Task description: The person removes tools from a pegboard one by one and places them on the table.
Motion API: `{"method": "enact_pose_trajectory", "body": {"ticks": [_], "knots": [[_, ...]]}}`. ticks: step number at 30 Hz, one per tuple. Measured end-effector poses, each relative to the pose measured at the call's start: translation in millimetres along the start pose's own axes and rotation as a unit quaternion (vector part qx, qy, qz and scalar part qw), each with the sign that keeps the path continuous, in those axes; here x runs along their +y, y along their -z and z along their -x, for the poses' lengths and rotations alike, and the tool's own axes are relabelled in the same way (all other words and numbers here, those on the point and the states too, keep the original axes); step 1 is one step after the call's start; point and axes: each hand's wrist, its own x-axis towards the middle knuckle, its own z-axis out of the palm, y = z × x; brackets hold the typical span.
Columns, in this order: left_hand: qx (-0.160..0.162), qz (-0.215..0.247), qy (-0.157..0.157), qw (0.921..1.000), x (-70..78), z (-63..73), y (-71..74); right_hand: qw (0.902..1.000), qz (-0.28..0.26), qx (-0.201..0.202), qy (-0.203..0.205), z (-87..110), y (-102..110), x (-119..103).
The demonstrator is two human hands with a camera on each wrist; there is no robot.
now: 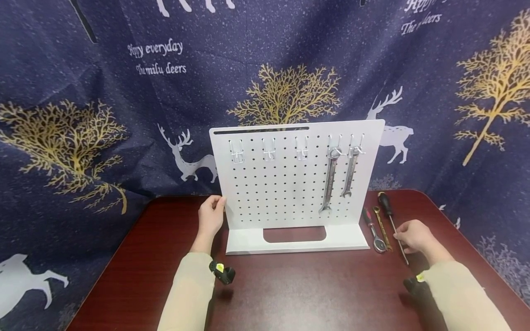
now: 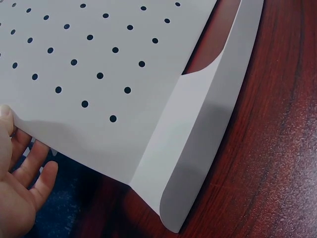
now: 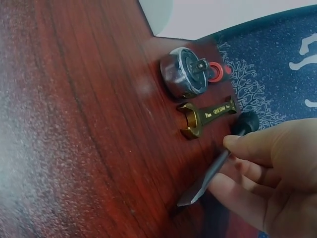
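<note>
A white pegboard [image 1: 285, 179] stands upright on the table. My left hand [image 1: 211, 215] pinches its left edge; in the left wrist view, the thumb lies on the front of the board [image 2: 64, 129] and the fingers reach behind. On the right, my right hand [image 1: 415, 235] pinches the shaft of a black-handled screwdriver [image 1: 384, 203] between thumb and fingers. Its flat tip [image 3: 190, 197] points toward the near side, close to the tabletop. Beside it lie a gold open-ended wrench [image 3: 195, 121] and a ratchet wrench [image 3: 181, 74] with a red-and-black handle.
Two silver wrenches, a longer one [image 1: 330, 181] and a shorter one [image 1: 351, 174], hang from hooks at the board's right. White hooks [image 1: 269, 151] sit along its upper left and middle. A patterned blue cloth [image 1: 198, 101] hangs behind the dark red table [image 1: 290, 285].
</note>
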Motion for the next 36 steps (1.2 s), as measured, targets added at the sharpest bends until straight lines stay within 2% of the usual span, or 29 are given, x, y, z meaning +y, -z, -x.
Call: {"method": "enact_pose_trajectory", "body": {"ticks": [9,14,17,22,28,36], "knots": [[0.005,-0.003,-0.002,1.0000,-2.1,-0.5,0.3,0.9999,-0.002,0.011,-0.004,-1.3,-6,1],[0.009,-0.007,-0.003,0.9999,-3.0,0.0,-0.3,0.9994,0.011,0.032,0.001,-0.2,-7,1],[0.009,-0.009,-0.005,0.9999,-3.0,0.3,-0.1,0.9963,0.043,0.069,0.027,2.5,-7,-1],[0.010,-0.006,-0.009,0.9999,-2.4,0.6,0.3,0.9813,0.091,0.149,0.081,5.3,-11,-12],[0.012,-0.002,-0.009,0.9999,-1.6,0.5,-0.4,0.9749,0.051,0.187,0.110,9.8,-13,-39],[0.006,0.008,-0.004,0.9999,-1.0,0.6,-0.9,0.9755,-0.032,0.173,0.132,16.0,-19,-83]]}}
